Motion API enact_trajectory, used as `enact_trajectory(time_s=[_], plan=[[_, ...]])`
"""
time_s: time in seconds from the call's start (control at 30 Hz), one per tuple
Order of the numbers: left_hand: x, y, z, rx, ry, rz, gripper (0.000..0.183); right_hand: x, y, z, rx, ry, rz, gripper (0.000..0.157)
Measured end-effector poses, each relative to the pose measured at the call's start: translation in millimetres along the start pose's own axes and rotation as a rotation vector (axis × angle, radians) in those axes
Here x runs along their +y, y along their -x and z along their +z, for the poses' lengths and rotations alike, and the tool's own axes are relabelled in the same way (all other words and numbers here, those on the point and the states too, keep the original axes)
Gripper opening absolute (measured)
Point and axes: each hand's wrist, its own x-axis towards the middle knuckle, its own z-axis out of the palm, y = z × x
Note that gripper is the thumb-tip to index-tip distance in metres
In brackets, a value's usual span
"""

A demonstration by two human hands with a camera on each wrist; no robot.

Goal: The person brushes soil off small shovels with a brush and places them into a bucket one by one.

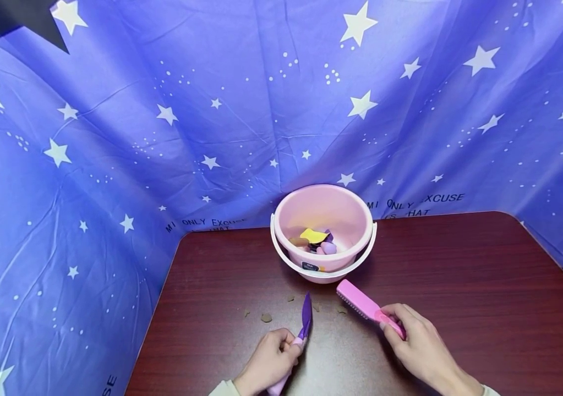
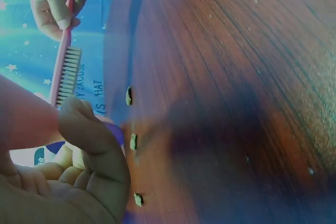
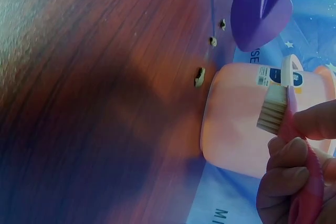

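Note:
My left hand (image 1: 268, 357) grips the lilac handle of a toy shovel with a purple blade (image 1: 307, 313). That blade (image 3: 261, 19) looks broad and pointed in the right wrist view, held above the table. In my right hand (image 1: 422, 342) is a pink brush (image 1: 360, 300), its bristles turned down and to the left. The brush head (image 3: 275, 109) shows pale bristles raised off the tabletop. Several small brown crumbs (image 1: 266, 318) lie scattered on the table around the shovel blade, some of them between shovel and brush.
A pink bucket (image 1: 291, 214) with its white handle lowered in front stands at the table's back edge. Inside it are a yellow piece (image 1: 313, 236) and several purple, pink and brown things. A blue curtain (image 1: 241, 110) with stars hangs behind the dark red wooden table (image 1: 459, 264).

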Motion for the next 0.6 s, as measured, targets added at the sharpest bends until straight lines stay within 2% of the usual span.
enact_trajectory(time_s=[0.13, 0.33, 0.6], plan=[[-1.0, -0.5, 1.6, -0.028, 0.094, -0.06, 0.024, -2.7, 0.9, 3.0, -0.015, -0.008, 0.002, 0.033], [-1.0, 0.2, 3.6, -0.017, 0.147, -0.105, 0.023, -10.7, 1.1, 8.1, -0.013, -0.051, -0.023, 0.033], [-0.4, 0.5, 4.1, 0.04, 0.063, -0.044, 0.02, -24.8, 0.3, 16.0, -0.031, -0.082, -0.035, 0.035]])
